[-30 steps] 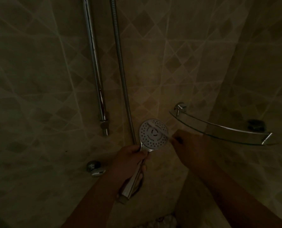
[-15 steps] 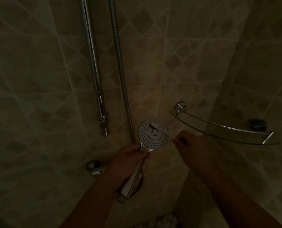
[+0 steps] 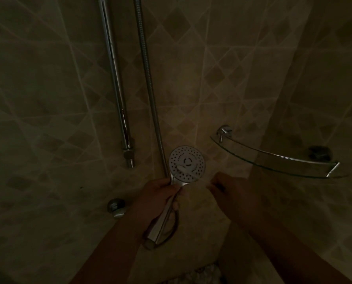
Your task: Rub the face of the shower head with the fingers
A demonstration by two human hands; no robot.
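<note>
Your left hand (image 3: 160,191) grips the shower head (image 3: 187,163) by its handle; your right hand (image 3: 230,187), loosely curled and holding nothing, must next reach its face.

The left hand (image 3: 159,194) covers the middle of the shower head's (image 3: 187,163) handle. The slide rail (image 3: 114,78) and hose (image 3: 148,85) run out past the top edge. In the dim light the right hand (image 3: 232,191) is blurred; whether its fingers hold anything cannot be told. A dark lump on the glass shelf (image 3: 273,160), at its right end, is unreadable.
</note>
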